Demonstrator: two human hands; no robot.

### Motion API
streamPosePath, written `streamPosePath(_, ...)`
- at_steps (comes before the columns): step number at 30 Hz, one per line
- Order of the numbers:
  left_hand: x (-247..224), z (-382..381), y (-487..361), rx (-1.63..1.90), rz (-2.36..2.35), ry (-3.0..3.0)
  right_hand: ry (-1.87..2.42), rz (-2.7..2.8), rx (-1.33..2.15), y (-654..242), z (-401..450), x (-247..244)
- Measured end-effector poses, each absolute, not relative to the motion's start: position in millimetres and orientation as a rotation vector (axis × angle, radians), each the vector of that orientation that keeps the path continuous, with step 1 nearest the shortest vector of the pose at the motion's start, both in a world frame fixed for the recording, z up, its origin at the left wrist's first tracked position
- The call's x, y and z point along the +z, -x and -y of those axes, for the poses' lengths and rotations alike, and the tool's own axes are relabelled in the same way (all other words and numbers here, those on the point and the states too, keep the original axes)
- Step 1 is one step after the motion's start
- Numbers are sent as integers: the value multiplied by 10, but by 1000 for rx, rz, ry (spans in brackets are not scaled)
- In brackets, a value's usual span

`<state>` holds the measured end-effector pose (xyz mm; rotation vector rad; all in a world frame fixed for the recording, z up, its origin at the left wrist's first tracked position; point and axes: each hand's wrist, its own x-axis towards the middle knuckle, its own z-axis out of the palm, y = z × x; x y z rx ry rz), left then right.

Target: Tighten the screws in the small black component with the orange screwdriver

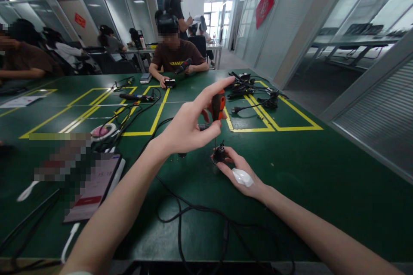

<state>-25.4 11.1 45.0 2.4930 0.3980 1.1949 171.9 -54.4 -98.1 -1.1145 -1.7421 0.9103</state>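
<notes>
My left hand (190,126) is wrapped round the orange and black handle of a screwdriver (218,105), held upright with its thin shaft pointing down. One finger stretches out past the top of the handle. Below and slightly right, my right hand (237,167) pinches a small black cylindrical part (220,153) with a thin tip on top, close above the green table. The screwdriver's shaft runs down beside this part; whether they touch is unclear. A white patch is on the right hand near the thumb.
Black cables (206,209) loop across the green table (322,180) near me. Tablets (93,189) and a white cable ring lie left. More cables (243,86) lie at the back right. Across the table, a person (179,53) handles a dark tool.
</notes>
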Motion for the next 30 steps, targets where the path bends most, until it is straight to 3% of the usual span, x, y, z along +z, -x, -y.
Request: streamPosePath(30, 441, -166, 245, 1290, -350, -2542, 1110, 1750, 909, -1721, 552, -977)
